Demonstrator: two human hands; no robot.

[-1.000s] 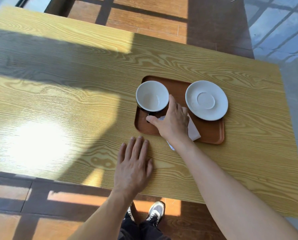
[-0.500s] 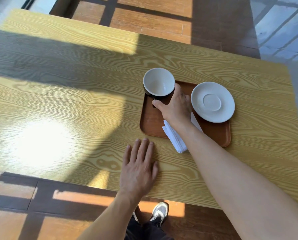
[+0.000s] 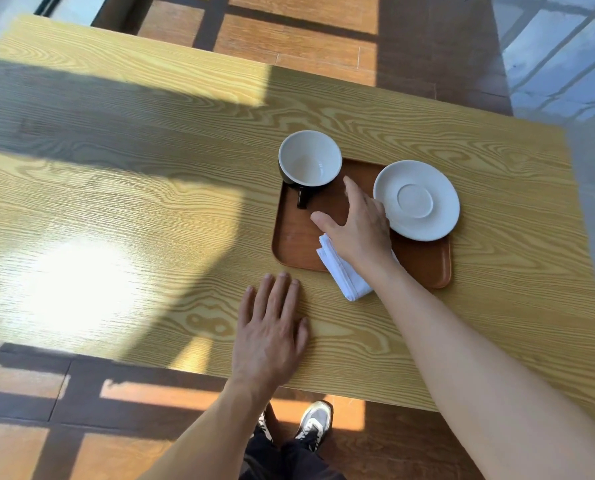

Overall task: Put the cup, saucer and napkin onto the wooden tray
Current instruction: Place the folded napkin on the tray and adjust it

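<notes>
The wooden tray [image 3: 424,263] lay on the right half of the desk [image 3: 150,209], its long sides running across the view and its near rim set back from the desk's near edge. The cup [image 3: 309,158], white inside and dark outside, sat at the tray's far-left corner, overhanging the far rim, with its dark handle [image 3: 303,199] pointing toward the person. The saucer [image 3: 416,199] rested upright at the far-right part of the tray, its rim reaching past the tray's far and right edges. Cup and saucer stood apart, with bare tray floor between them.

The right hand [image 3: 356,225] hovered over the middle of the tray with fingers spread and loose, gripping nothing; its thumb [image 3: 320,220] pointed toward the cup's handle without touching it. Whether its far fingers touched the saucer's near-left rim could not be told. The folded white napkin [image 3: 341,271] lay under the wrist, slanted across the tray's near rim, part on the tray and 1 corner out on the desk.

The left hand [image 3: 271,327] lay flat on the desk, palm down and fingers extended, holding nothing, just short of the tray's near-left corner. The whole left side of the desk was open, crossed by bands of sunlight and shadow.
</notes>
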